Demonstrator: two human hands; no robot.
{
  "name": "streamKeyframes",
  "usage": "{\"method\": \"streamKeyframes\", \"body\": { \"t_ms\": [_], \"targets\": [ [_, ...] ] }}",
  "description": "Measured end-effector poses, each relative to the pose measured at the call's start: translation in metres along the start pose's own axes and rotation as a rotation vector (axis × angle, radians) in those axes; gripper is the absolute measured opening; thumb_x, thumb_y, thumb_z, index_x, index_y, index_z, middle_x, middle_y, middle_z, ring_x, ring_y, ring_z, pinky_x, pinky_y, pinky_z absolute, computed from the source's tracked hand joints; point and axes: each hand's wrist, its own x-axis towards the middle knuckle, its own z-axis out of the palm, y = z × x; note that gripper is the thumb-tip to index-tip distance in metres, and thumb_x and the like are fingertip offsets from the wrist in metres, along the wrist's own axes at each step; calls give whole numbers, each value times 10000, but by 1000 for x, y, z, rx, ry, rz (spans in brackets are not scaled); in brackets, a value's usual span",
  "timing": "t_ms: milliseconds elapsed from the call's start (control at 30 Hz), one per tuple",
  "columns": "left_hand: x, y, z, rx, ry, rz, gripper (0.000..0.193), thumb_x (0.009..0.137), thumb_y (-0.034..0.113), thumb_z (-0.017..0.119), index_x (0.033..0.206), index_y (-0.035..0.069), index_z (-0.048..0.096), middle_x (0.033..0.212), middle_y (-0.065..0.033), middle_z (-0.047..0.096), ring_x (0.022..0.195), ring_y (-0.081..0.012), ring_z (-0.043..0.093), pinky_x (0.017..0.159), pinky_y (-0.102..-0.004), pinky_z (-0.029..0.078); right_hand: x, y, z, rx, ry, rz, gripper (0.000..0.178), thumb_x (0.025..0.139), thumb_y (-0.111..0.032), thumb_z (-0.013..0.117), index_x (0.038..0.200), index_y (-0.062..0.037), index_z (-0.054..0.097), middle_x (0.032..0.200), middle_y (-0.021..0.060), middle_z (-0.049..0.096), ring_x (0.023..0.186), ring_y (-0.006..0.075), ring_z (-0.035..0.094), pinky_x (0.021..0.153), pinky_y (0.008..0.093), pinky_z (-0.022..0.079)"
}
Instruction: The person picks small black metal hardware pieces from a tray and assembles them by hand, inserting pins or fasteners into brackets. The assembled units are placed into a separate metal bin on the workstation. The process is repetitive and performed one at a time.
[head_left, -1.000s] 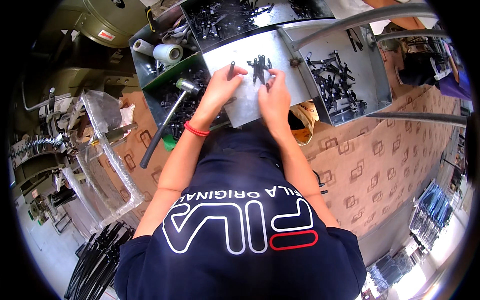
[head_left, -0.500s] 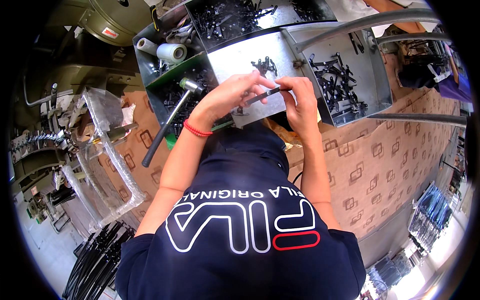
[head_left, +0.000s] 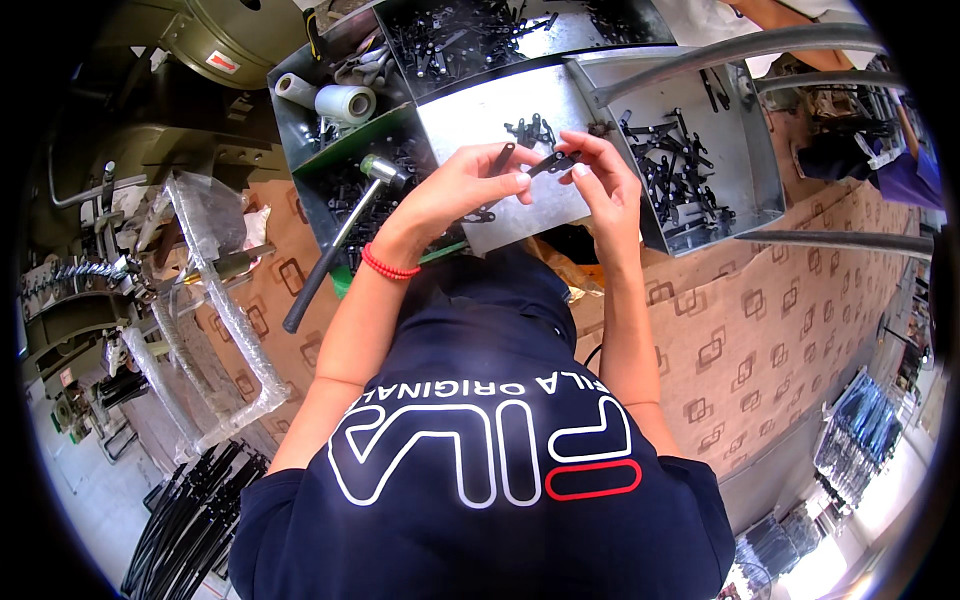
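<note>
Both my hands meet over a bright metal work surface (head_left: 465,110). My left hand (head_left: 455,188), with a red bead bracelet (head_left: 388,266) at its wrist, has a narrow black metal strip (head_left: 504,156) standing up between its fingers. A black link piece (head_left: 548,164) with rounded ends is pinched in my right hand (head_left: 610,190), its near end close to my left thumb. Whether the two pieces are joined is unclear. Just beyond my fingers lies a small cluster of black metal parts (head_left: 530,130). Another dark part (head_left: 480,214) lies under my left hand.
A hammer (head_left: 335,250) leans across a green-edged bin (head_left: 330,152) of black parts on the left. White rolls (head_left: 345,104) sit in the tray behind it. More black links (head_left: 680,165) fill the right tray, below curved metal bars (head_left: 740,45). Another parts tray (head_left: 480,72) stands farther back.
The strip lay level between both hands; now a strip stands upright in my left hand and the link piece shows in my right. My right fingers have lifted and spread somewhat.
</note>
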Motion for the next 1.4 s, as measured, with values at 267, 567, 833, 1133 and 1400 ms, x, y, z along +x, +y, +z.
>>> {"method": "streamKeyframes", "body": {
  "t_ms": [267,567,833,1133,1400],
  "targets": [
    [2,2,-4,9,23,-30,311,815,225,548,1054,28,574,770,6,563,656,-47,446,591,-180,340,1,0,3,144,63,112,214,776,8,497,971,45,576,849,81,577,684,104,545,636,214,448],
    [10,-26,-22,-165,284,-87,231,816,169,514,982,26,587,727,37,516,529,-16,325,460,-169,249,-18,-10,-78,42,741,-89,226,787,43,472,999,37,549,899,94,559,712,134,566,641,225,486],
    [13,-34,-22,-169,313,-89,206,796,145,526,949,24,592,737,26,516,527,-21,339,460,-171,256,-4,7,-26,-908,565,-252,261,736,-32,517,993,-4,551,985,128,524,943,259,479,807,344,384],
    [12,-38,-14,-113,290,-118,218,795,161,547,957,23,592,730,20,522,542,-29,360,478,-172,286,38,65,18,-810,276,-105,282,710,0,500,989,12,545,877,169,515,758,319,531,702,381,425],
    [28,-53,4,251,319,-71,237,784,201,567,943,27,548,749,6,530,681,-57,459,540,-197,346,17,40,9,-550,314,47,270,695,12,537,947,-25,628,734,37,516,626,92,478,589,219,410]
  ]
}}
